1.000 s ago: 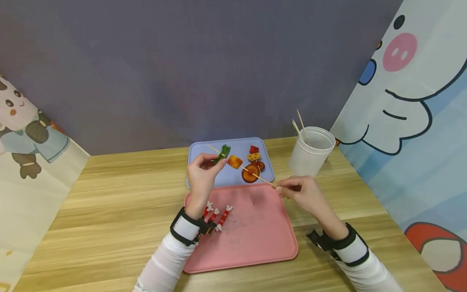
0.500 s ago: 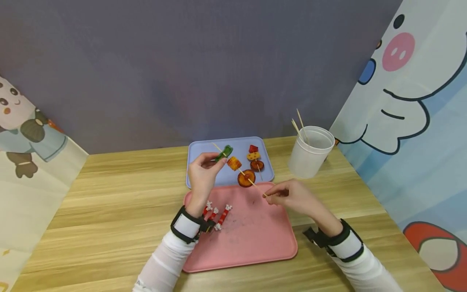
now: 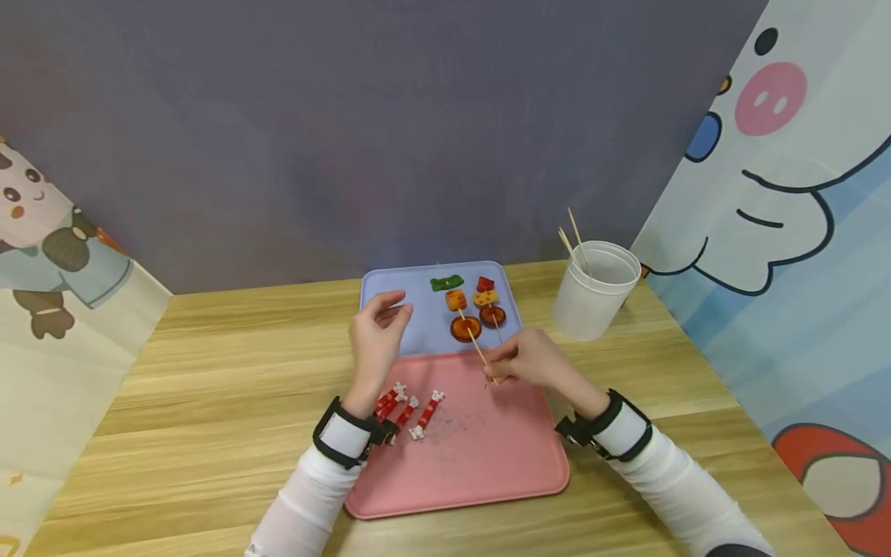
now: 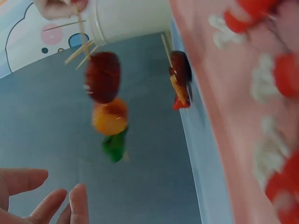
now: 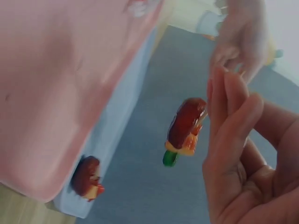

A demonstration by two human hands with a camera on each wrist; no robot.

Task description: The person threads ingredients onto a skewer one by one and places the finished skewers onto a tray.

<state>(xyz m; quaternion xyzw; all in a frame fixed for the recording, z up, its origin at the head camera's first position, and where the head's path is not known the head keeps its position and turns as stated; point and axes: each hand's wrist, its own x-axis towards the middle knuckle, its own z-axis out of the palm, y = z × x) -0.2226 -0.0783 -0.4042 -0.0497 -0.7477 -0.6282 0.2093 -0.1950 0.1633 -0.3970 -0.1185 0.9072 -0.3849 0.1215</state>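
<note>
My right hand pinches the bare lower end of a wooden skewer. Threaded along it are a brown round toy food slice, an orange-yellow chunk and a green piece. The left wrist view shows this skewer in the air, apart from the blue tray. My left hand holds nothing; its fingers are loosely bent, to the left of the skewer. On the blue tray's right side lies another skewer with a brown slice, a yellow piece and a red piece.
A pink tray sits in front of the blue one, with several red-and-white bone-shaped pieces at its left. Back right stands a white tub holding bare sticks. A grey panel rises behind the table.
My left hand has let go of the skewer near the green piece and drawn back slightly left. My right hand has moved left and down, turning the skewer more lengthwise over the blue tray.
</note>
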